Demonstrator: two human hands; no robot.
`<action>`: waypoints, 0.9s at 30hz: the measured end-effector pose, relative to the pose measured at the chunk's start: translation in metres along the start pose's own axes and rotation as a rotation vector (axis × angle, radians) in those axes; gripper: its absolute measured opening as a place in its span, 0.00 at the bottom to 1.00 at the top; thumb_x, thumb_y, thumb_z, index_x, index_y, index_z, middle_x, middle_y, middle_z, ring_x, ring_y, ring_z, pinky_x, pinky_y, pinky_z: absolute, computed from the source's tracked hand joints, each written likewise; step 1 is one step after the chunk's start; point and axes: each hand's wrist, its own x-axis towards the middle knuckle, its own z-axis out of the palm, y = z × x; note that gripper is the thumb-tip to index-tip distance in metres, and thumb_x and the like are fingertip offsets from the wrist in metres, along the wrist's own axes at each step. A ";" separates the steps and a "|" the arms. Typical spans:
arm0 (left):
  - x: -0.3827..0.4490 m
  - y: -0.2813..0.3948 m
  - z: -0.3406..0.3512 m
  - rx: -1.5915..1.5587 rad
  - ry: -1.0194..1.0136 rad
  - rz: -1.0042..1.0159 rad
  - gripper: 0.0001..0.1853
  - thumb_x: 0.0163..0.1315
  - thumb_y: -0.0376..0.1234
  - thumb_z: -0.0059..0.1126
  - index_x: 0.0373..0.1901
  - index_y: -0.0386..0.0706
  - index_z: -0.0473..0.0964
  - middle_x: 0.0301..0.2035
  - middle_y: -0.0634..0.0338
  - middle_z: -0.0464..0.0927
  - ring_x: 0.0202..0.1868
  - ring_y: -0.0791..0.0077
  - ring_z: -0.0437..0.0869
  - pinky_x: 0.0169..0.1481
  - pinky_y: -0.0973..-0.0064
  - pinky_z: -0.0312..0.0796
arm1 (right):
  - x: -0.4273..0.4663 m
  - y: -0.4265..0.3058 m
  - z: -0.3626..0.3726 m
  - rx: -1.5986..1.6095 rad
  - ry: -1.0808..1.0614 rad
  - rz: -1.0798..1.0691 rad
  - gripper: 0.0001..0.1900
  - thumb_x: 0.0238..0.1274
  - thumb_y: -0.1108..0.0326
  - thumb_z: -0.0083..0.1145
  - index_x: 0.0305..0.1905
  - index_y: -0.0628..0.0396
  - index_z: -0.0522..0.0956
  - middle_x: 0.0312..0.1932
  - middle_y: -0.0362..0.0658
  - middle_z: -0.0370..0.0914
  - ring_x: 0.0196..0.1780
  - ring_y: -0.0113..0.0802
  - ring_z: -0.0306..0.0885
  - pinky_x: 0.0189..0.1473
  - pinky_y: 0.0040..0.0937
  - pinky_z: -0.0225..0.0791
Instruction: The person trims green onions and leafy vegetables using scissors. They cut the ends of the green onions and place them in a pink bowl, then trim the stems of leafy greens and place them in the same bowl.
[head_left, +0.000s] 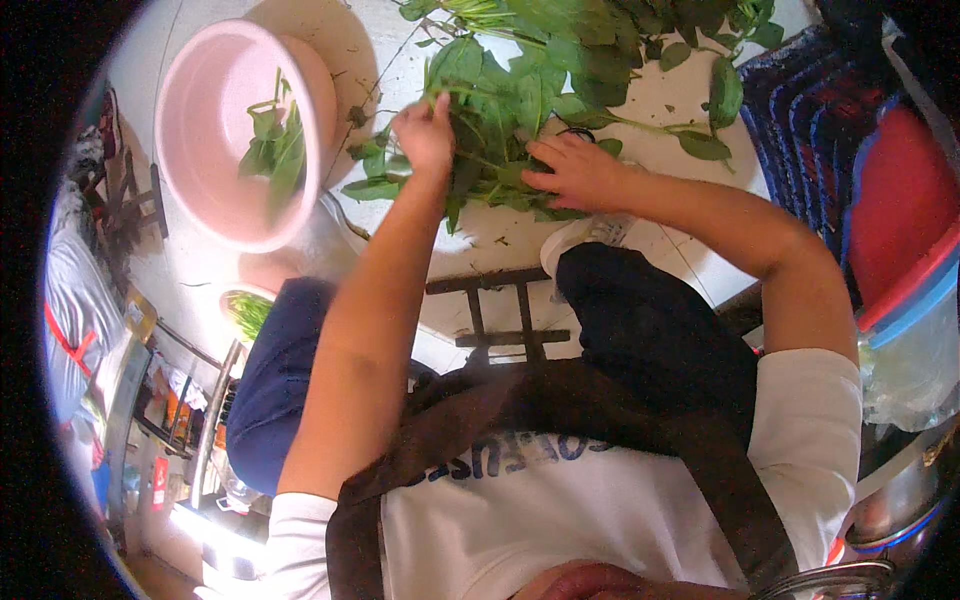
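Observation:
My left hand (426, 139), slightly blurred, is closed at the left side of a loose pile of leafy greens (536, 90) on the tiled floor, with a green stem at its thumb and fingertips. At the pile's lower right edge, my right hand (576, 171) lies palm down, fingers spread against the leaves. Its fingertips partly overlap the foliage. To the left stands a pink plastic basin (199, 142) with a few leafy stems (277, 146) inside.
A small bowl of cut greens (250, 313) is beside my left knee. Under my legs is a dark slatted frame (502, 281). A dark blue-edged crate-like stack (795, 142) and a red plastic container (907, 210) stand at right. Leaf scraps dot the tiles.

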 end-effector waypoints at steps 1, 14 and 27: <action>0.013 0.021 0.000 -0.131 -0.046 -0.005 0.18 0.55 0.44 0.63 0.28 0.35 0.78 0.28 0.52 0.74 0.30 0.66 0.70 0.38 0.69 0.66 | -0.011 0.008 0.005 -0.027 -0.005 -0.026 0.19 0.47 0.66 0.58 0.48 0.49 0.73 0.57 0.47 0.66 0.58 0.46 0.65 0.52 0.39 0.64; 0.090 0.130 -0.148 -0.079 0.150 0.490 0.13 0.63 0.37 0.50 0.47 0.44 0.74 0.37 0.58 0.79 0.40 0.69 0.77 0.48 0.69 0.68 | -0.004 0.018 -0.046 -0.227 0.531 0.112 0.17 0.46 0.72 0.52 0.45 0.54 0.76 0.45 0.46 0.73 0.51 0.43 0.69 0.49 0.41 0.63; 0.020 0.233 -0.286 -1.390 -0.564 -0.153 0.19 0.67 0.39 0.46 0.50 0.32 0.69 0.33 0.58 0.74 0.37 0.73 0.74 0.51 0.72 0.67 | 0.026 -0.033 0.003 -0.079 -0.566 0.572 0.14 0.56 0.56 0.55 0.32 0.56 0.82 0.33 0.48 0.79 0.42 0.43 0.75 0.39 0.44 0.68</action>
